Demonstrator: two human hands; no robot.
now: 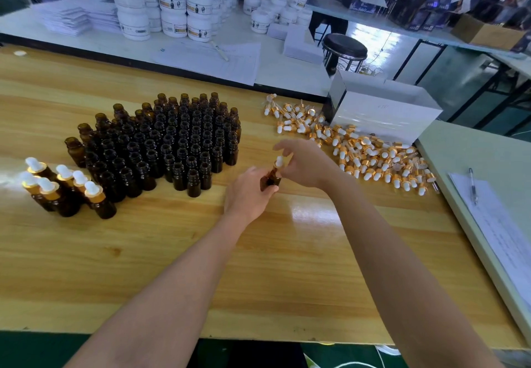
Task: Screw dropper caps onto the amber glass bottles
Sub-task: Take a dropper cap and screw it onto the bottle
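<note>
Amber bottle (270, 180) gripped by left hand (249, 195); dropper cap (278, 161) pinched by right hand (301, 163) at worktop (287, 252) centre.

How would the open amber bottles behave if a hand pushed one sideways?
The open amber bottles are glass, so probably rigid and breakable. They stand upright and closely packed, so a push likely knocks one into neighbours. On the glossy wooden table they may slide.

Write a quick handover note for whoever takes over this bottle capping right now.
The left hand grips an amber bottle; the right hand pinches a dropper cap on its neck, tightness unclear.
Done: a small group of capped bottles at far left.
To do: finish this one, then the big block of open bottles at centre.
The loose dropper caps lie piled on the right.
</note>
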